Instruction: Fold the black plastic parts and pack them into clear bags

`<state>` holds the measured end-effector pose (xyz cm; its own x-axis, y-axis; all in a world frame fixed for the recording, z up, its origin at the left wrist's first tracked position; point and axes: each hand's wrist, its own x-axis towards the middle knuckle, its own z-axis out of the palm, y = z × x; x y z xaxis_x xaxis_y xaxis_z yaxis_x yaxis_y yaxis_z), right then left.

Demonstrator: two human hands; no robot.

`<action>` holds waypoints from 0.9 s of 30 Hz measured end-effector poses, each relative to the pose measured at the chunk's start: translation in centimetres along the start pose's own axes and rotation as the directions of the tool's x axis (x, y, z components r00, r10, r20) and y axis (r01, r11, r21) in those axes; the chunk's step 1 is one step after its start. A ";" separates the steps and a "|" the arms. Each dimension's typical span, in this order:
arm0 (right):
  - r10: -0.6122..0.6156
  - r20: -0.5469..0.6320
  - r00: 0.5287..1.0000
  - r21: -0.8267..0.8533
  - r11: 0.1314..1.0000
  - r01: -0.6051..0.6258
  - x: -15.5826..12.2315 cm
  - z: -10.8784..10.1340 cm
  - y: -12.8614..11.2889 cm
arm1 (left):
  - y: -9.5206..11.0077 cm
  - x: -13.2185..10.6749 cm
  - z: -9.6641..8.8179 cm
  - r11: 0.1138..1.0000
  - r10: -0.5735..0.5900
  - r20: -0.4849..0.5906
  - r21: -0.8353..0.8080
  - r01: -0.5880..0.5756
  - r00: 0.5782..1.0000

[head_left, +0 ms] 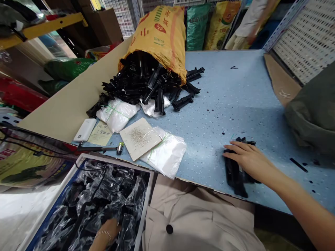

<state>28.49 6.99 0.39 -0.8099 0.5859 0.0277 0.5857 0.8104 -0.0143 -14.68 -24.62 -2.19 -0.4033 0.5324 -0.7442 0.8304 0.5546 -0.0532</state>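
Observation:
On the right of the blue table, my right hand (247, 160) lies over a small bunch of black plastic parts (234, 176), its fingers curving over their far side; the thumb is hidden. My left hand (108, 230) reaches down into a box (150, 195) at the lower left. The box holds black pieces in clear plastic bags (91, 195). Those bags and the dark contents hide the left fingertips, so its grip cannot be made out. Many more black plastic parts (154, 83) spill from an orange woven sack (162, 35) at the back.
White plastic bag bundles (171, 153) lie near a square board (140, 137) covered with tiny bits. Left of them are a hammer (119, 149), a paper note (101, 132) and a white power bank (85, 129). A dark green cloth item (311, 108) sits at the right. Another person (244, 26) stands behind.

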 end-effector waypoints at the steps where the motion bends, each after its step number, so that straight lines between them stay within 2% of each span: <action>1: -0.024 0.018 1.000 0.046 0.999 0.023 0.5 -0.2 -0.3 | 1.4 0.4 -0.9 0.999 0.037 -0.023 -0.030 -0.038 0.999; 2: -0.039 0.031 0.999 0.110 0.993 0.035 1.0 -0.4 -0.7 | 3.2 0.7 -2.0 0.992 0.103 -0.074 -0.067 -0.107 0.992; 3: -0.041 0.042 0.998 0.185 0.982 0.032 1.5 -0.6 -1.3 | 5.4 0.9 -3.2 0.964 0.203 -0.209 -0.131 -0.233 0.957; 4: -0.025 0.050 0.998 0.265 0.964 0.010 2.0 -0.7 -1.9 | 7.8 1.0 -4.5 0.901 0.317 -0.381 -0.166 -0.402 0.869; 5: 0.012 0.057 0.998 0.345 0.938 -0.031 2.3 -0.9 -2.6 | 10.3 1.2 -5.7 0.816 0.418 -0.534 -0.137 -0.562 0.735; 6: 0.067 0.067 0.995 0.423 0.902 -0.089 2.6 -0.9 -3.2 | 12.7 1.5 -6.7 0.758 0.461 -0.658 -0.057 -0.650 0.596; 7: 0.137 0.081 0.987 0.499 0.852 -0.159 2.8 -1.0 -3.9 | 14.9 2.0 -7.7 0.737 0.487 -0.723 0.039 -0.675 0.489; 8: 0.213 0.098 0.972 0.574 0.786 -0.231 2.8 -1.0 -4.5 | 16.7 2.5 -8.4 0.732 0.511 -0.737 0.104 -0.673 0.442; 9: 0.287 0.121 0.950 0.647 0.704 -0.295 2.8 -0.9 -5.0 | 18.0 3.2 -9.1 0.744 0.510 -0.737 0.119 -0.657 0.444; 10: 0.355 0.149 0.923 0.713 0.609 -0.349 2.8 -0.9 -5.5 | 18.8 4.0 -9.6 0.756 0.497 -0.722 0.088 -0.649 0.481; 12: 0.447 0.228 0.865 0.822 0.388 -0.417 2.7 -0.7 -6.5 | 19.0 5.4 -10.7 0.745 0.420 -0.672 -0.128 -0.655 0.609; 14: 0.446 0.328 0.832 0.891 0.146 -0.430 2.8 -0.4 -7.6 | 18.1 6.5 -11.6 0.622 0.365 -0.568 -0.441 -0.647 0.738; 16: 0.389 0.421 0.819 0.903 -0.097 -0.419 3.2 -0.3 -8.9 | 16.9 7.1 -12.2 0.473 0.377 -0.453 -0.656 -0.589 0.808; 18: 0.326 0.478 0.816 0.871 -0.297 -0.391 4.0 -0.4 -10.3 | 16.1 7.3 -12.6 0.404 0.409 -0.394 -0.730 -0.550 0.823; 20: 0.269 0.492 0.828 0.830 -0.431 -0.354 5.0 -0.7 -11.7 | 16.0 7.4 -12.6 0.399 0.408 -0.391 -0.736 -0.546 0.825; 24: 0.150 0.440 0.885 0.745 -0.611 -0.267 7.6 -1.3 -14.3 | 16.5 7.4 -12.2 0.409 0.382 -0.410 -0.729 -0.550 0.828; 26: 0.095 0.427 0.899 0.681 -0.688 -0.251 8.9 -0.9 -15.5 | 16.6 7.2 -12.1 0.414 0.368 -0.426 -0.721 -0.556 0.827; 27: 0.082 0.435 0.897 0.658 -0.709 -0.254 9.5 -0.5 -16.1 | 16.5 6.9 -12.1 0.422 0.358 -0.464 -0.694 -0.583 0.811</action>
<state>11.41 -0.48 1.42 -0.6920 0.5937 -0.4108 -0.2295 -0.7203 -0.6546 -8.37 -4.02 -0.14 -0.2083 0.9265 -0.3135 0.3193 0.3674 0.8735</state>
